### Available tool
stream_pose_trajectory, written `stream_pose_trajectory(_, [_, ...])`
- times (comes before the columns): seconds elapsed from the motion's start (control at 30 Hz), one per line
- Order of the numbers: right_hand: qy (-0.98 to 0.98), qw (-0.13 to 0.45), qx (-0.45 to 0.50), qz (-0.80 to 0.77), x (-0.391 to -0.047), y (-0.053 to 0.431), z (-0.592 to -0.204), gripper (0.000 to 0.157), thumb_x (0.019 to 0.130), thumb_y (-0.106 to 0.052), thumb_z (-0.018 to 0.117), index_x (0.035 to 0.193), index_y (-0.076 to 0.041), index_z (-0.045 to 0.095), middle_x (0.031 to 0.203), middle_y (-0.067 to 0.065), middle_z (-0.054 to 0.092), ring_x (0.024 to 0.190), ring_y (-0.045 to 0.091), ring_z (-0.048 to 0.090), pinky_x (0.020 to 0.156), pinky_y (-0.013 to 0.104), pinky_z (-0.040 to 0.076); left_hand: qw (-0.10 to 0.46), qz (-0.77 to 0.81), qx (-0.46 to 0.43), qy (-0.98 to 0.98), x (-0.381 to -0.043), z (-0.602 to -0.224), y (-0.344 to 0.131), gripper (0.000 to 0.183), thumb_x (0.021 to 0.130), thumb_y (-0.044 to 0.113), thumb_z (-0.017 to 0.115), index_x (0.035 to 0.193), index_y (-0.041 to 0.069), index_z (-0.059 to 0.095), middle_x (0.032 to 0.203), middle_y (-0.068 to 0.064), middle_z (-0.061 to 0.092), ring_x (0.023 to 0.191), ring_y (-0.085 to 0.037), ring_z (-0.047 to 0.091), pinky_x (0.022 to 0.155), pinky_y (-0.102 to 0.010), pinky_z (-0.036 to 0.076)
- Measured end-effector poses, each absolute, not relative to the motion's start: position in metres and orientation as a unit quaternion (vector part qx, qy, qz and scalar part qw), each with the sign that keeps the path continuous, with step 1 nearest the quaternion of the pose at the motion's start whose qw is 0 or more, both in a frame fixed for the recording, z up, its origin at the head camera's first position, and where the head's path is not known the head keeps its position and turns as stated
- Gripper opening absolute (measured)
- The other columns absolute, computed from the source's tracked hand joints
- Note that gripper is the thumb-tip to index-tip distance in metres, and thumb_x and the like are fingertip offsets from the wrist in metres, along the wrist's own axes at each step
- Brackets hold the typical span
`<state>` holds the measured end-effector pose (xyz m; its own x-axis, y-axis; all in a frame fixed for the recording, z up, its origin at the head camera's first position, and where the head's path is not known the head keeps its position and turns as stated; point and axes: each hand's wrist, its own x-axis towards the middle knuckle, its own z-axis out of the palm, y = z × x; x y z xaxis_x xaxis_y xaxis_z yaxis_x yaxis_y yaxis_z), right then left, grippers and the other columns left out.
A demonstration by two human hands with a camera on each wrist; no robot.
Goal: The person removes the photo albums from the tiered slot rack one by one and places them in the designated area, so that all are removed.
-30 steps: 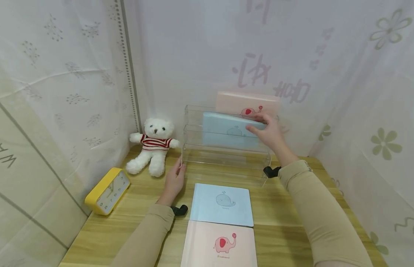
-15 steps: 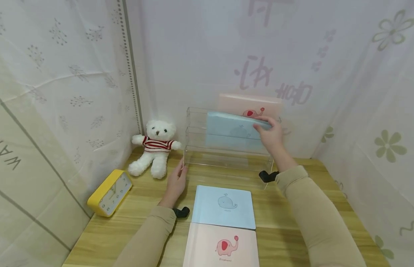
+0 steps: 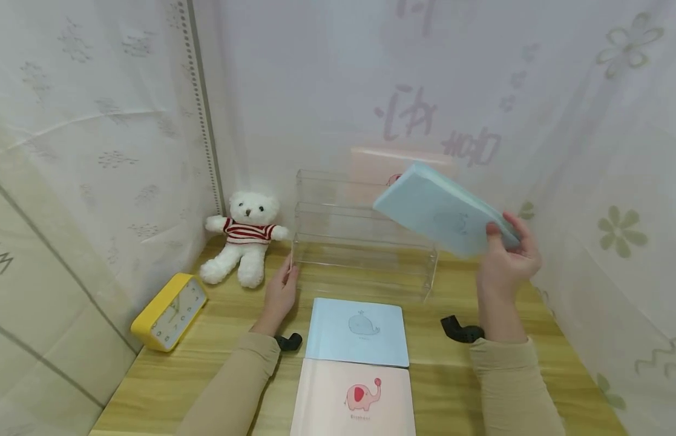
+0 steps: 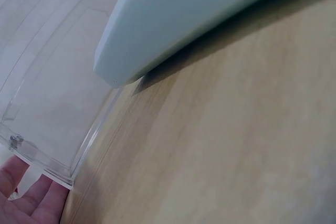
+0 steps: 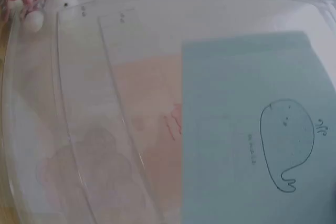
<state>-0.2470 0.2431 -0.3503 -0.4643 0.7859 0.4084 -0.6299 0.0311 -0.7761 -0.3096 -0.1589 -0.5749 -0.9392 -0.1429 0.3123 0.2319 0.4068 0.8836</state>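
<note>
My right hand (image 3: pixel 511 260) pinches a light blue whale-print notebook (image 3: pixel 433 212) by its edge, tilted in the air at the right front of a clear tiered rack (image 3: pixel 365 239). The right wrist view shows its whale cover (image 5: pixel 252 129) up close. At the rack's lower left side, my left hand (image 3: pixel 280 293) holds the side panel; in the left wrist view its fingers (image 4: pixel 50 200) lie at the panel's edge. A pink elephant notebook (image 3: pixel 370 163) stands in the rack's back tier, partly hidden by the blue one.
Another blue whale notebook (image 3: pixel 359 333) and a pink elephant notebook (image 3: pixel 354 396) lie flat before the rack on the wooden table (image 3: pixel 446 387). A white teddy bear (image 3: pixel 247 236) sits left of the rack, behind a yellow clock (image 3: pixel 171 312). Curtains enclose the table's back and sides.
My right hand has lifted the blue notebook out of the rack and moved it right and toward me, tilting it. The left hand stays at the rack's side.
</note>
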Motion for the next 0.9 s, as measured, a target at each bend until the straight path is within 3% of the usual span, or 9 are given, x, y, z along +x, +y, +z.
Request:
stream_pose_trajectory(0.17, [-0.419,0.535,-0.146,0.719,-0.223,0.258,-0.370,0.031,0.081,0.002,0.095,0.110,0.000,0.085,0.114,0.009,0.080,0.109,0.023,0.076,0.096,0.034,0.061,0.167,-0.546,-0.027,-0.820,-0.312,-0.574,-0.160,0.055,0.117,0.033,0.053,0.171,0.027,0.045,0.161,-0.026,0.058,0.136,-0.050,0.066,0.114,-0.069,0.050])
stream_pose_trajectory(0.37, [-0.277,0.515,-0.192,0.788,-0.208,0.281,-0.390,0.038,0.080,0.005,0.095,0.115,0.001,0.079,0.129,0.013,0.071,0.121,0.030,0.074,0.098,0.038,0.066,0.167,-0.543,-0.026,-0.823,-0.310,-0.573,-0.158,0.054,0.117,0.031,0.052,0.171,0.026,0.045,0.161,-0.028,0.058,0.134,-0.050,0.067,0.112,-0.070,0.051])
stream_pose_trajectory(0.6, [-0.236,0.485,-0.239,0.808,-0.209,0.307,-0.417,0.037,0.086,0.008,0.089,0.120,-0.002,0.079,0.133,0.010,0.067,0.123,0.025,0.066,0.094,0.030,0.061,0.152,-0.550,-0.018,-0.821,-0.309,-0.572,-0.158,0.055,0.118,0.031,0.051,0.172,0.026,0.042,0.165,-0.027,0.053,0.138,-0.053,0.064,0.115,-0.071,0.049])
stream_pose_trajectory(0.9, [-0.310,0.383,-0.299,0.818,-0.234,0.314,-0.455,0.037,0.092,-0.008,0.089,0.127,-0.014,0.080,0.140,-0.001,0.062,0.129,0.019,0.065,0.089,0.028,0.063,0.178,-0.547,-0.047,-0.817,-0.315,-0.580,-0.160,0.054,0.117,0.034,0.053,0.170,0.026,0.046,0.161,-0.030,0.057,0.132,-0.053,0.066,0.110,-0.070,0.052])
